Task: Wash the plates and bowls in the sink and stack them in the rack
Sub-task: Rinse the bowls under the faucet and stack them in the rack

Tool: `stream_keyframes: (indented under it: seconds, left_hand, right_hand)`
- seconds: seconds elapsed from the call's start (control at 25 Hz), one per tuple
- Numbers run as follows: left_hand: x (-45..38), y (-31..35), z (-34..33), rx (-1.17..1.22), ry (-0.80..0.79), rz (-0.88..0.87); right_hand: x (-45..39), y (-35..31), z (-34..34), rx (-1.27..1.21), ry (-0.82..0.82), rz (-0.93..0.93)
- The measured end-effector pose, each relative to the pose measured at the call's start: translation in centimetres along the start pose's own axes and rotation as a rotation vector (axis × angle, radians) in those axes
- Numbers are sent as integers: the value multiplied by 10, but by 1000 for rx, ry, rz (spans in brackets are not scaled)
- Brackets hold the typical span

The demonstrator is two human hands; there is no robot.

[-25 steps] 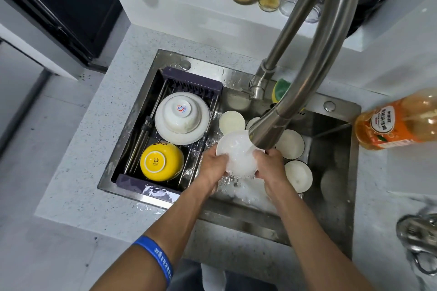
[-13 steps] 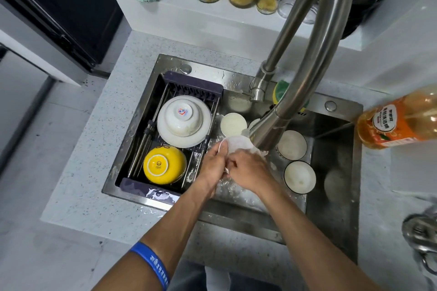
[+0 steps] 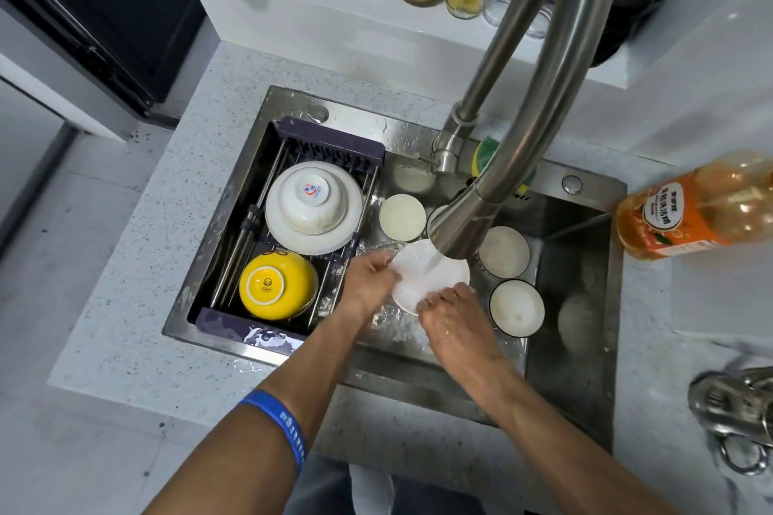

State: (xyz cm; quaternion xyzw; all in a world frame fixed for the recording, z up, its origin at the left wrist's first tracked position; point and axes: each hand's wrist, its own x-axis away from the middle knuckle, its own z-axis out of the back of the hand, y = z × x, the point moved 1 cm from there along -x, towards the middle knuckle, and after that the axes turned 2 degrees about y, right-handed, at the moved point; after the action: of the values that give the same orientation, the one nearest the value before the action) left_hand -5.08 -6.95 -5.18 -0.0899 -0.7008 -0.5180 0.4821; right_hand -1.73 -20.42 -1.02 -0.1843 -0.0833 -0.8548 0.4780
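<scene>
- Two hands work one white plate (image 3: 431,278) under the faucet (image 3: 460,222), over the sink (image 3: 577,355) basin.
- I see my left hand (image 3: 368,284) gripping the plate's left rim, fingers curled round it.
- My right hand (image 3: 454,316) pinches the plate's lower edge.
- Water runs from the spout onto the plate.
- Four white bowls lie in the basin behind and right of the plate; nearest is one bowl (image 3: 516,307).
- At left, the rack (image 3: 334,138) holds a yellow bowl (image 3: 278,284) and a white bowl (image 3: 311,197), both upturned, the latter on a white dish (image 3: 353,197).
</scene>
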Motion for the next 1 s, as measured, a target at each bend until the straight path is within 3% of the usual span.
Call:
stream_keyframes:
  seconds: [0.16,0.28,0.44,1.0]
  left_hand:
    - [5,3,-8,59,11,-52]
    - [2,-3,0,266,12,-10]
    - [-1,-6,7,379,-14,-12]
    - [7,-7,13,277,-94,27]
  right_hand:
    - [-3,-3,-3,-20,8,-102]
    - [-8,-7,-6,-108,92,-152]
    - [-9,-16,4,-137,109,-122]
    - [-7,-6,-11,-165,288,-127]
